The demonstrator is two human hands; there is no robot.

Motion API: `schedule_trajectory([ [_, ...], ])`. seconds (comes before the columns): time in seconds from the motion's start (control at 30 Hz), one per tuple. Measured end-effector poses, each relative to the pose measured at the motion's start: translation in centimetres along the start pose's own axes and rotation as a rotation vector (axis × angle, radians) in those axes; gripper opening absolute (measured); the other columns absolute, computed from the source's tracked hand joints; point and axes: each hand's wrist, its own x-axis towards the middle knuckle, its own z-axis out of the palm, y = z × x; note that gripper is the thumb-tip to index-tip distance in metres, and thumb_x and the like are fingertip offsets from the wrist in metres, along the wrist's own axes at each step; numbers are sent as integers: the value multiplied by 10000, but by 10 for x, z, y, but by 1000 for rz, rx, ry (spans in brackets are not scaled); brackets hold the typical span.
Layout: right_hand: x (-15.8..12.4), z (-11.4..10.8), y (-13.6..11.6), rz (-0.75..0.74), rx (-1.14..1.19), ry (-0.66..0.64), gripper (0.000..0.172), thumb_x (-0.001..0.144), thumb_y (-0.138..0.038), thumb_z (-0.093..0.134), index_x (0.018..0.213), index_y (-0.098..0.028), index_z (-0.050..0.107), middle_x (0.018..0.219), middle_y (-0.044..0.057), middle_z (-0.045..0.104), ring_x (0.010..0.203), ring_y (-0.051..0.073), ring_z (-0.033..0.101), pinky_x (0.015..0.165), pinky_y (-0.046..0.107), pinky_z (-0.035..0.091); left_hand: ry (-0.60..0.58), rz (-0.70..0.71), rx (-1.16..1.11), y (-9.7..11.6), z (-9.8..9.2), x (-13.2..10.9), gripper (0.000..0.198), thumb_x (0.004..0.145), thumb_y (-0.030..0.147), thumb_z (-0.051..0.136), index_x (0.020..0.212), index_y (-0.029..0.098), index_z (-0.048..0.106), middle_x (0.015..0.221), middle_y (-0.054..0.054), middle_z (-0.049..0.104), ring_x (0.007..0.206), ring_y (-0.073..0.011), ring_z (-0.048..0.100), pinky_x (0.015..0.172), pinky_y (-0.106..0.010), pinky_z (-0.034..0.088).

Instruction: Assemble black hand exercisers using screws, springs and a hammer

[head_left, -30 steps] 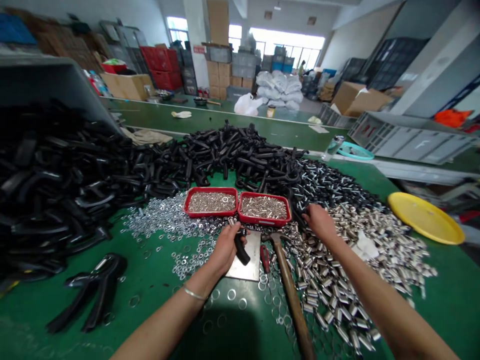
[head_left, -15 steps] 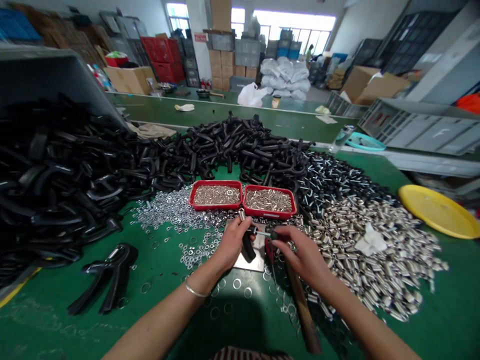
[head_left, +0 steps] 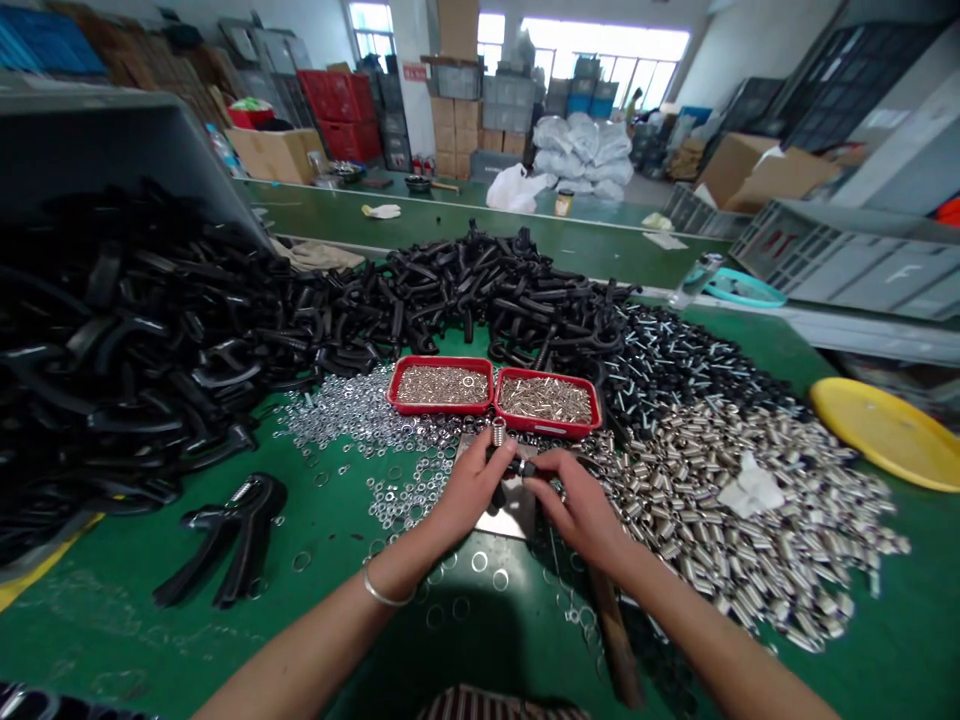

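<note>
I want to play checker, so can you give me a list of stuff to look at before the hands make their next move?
1. Left hand has hold of the black part: ok.
2. Right hand has hold of the knob: ok.
3. Spring shows above the left hand: ok.
4. Knob fully screwed in: cannot tell, the fingers hide too much.
5. Wooden handle all in view: not ok, the right hand and arm hide its upper end.
6. Left tray and right tray upright, with small parts inside: ok.

Green table (head_left: 330,650): black handles (head_left: 547,300), springs (head_left: 694,510), red trays (head_left: 441,409).
</note>
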Motion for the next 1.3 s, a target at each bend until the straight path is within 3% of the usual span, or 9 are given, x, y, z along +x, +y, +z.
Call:
schedule_trajectory([
  [0.1, 6, 12, 2, 320, 332, -83, 365, 973, -566, 431, 881, -225, 521, 695, -2, 594, 557, 149, 549, 542, 294, 476, 51, 83, 191, -8, -3, 3, 248, 959, 421, 481, 846, 201, 502, 788, 10, 547, 762, -161, 518, 754, -293, 403],
  [0.23, 8, 24, 5, 424, 474, -178, 456, 907, -660, 487, 785, -221, 521, 596, -34, 542, 437, 103, 434, 430, 241, 379, 22, 144, 254, -13, -11, 1, 239, 976, 408, 453, 899, 193, 524, 840, -12, 574, 792, -171, 535, 774, -305, 406],
  [0.33, 9, 23, 8, 536, 619, -419, 670, 940, -732, 131, 762, -218, 522, 481, -48, 461, 333, 100, 321, 374, 254, 329, -73, 234, 300, -11, -17, 1, 241, 974, 400, 463, 886, 190, 544, 866, -21, 586, 812, -171, 540, 790, -301, 407],
  [0.57, 12, 14, 6, 202, -229, -94, 511, 879, -680, 499, 987, -191, 602, 920, 117, 669, 815, 234, 617, 637, 309, 444, 33, 57, 210, -22, -18, 6, 273, 975, 443, 455, 864, 202, 521, 759, 16, 570, 712, -156, 537, 696, -274, 428],
  [0.73, 8, 22, 11, 387, 20, -458, 795, 973, -638, -12, 881, -165, 621, 618, 63, 633, 470, 161, 527, 478, 283, 409, -58, 258, 267, -20, -17, -1, 227, 989, 377, 440, 986, 195, 576, 1021, -67, 614, 1002, -207, 564, 943, -353, 430],
  [0.9, 5, 21, 13, 270, -15, -182, 505, 910, -682, 452, 928, -195, 586, 794, 65, 675, 625, 163, 591, 557, 258, 416, 19, 154, 240, -19, -13, -7, 247, 1006, 374, 396, 990, 188, 558, 983, -75, 601, 965, -212, 559, 931, -369, 440],
  [1.03, 2, 21, 12, 365, 182, -456, 747, 967, -671, 39, 789, -189, 581, 557, 31, 592, 404, 140, 463, 443, 259, 355, -68, 275, 271, -16, -11, -12, 213, 1001, 355, 411, 1015, 190, 545, 1056, -86, 579, 1042, -210, 539, 982, -357, 413],
  [1.2, 1, 20, 8, 280, 99, -177, 463, 859, -674, 556, 837, -211, 555, 714, 24, 613, 571, 138, 528, 530, 241, 372, 40, 103, 267, -21, -7, -13, 232, 1002, 365, 383, 931, 195, 523, 921, -51, 578, 893, -199, 544, 868, -342, 443],
  [1.3, -3, 22, 11, 341, 298, -408, 605, 957, -696, 251, 804, -202, 565, 552, -13, 549, 422, 119, 432, 454, 244, 351, 25, 165, 295, -22, -6, -16, 223, 1002, 356, 389, 927, 193, 521, 941, -57, 573, 910, -197, 538, 883, -339, 436],
])
